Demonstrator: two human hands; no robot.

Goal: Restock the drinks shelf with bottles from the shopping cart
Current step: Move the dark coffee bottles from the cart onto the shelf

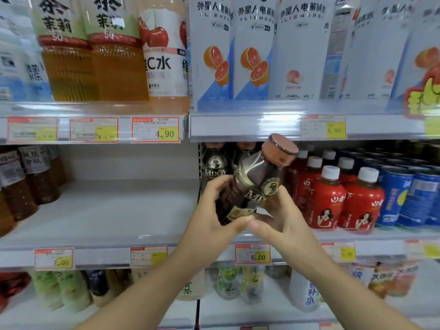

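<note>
A dark brown coffee bottle [258,179] with a copper-coloured cap is held tilted to the right in front of the middle shelf [119,234]. My left hand [214,210] grips its lower left side. My right hand [283,215] holds its lower right side, and the two thumbs meet under the label. Behind it, matching dark coffee bottles [214,163] stand at the back of the shelf. The shopping cart is out of view.
Red bottles with white caps [328,198] and blue cans [404,194] stand to the right. Brown tea bottles [26,182] fill the far left. Bare shelf lies between them. Tall bottles line the shelf above; more drinks sit below.
</note>
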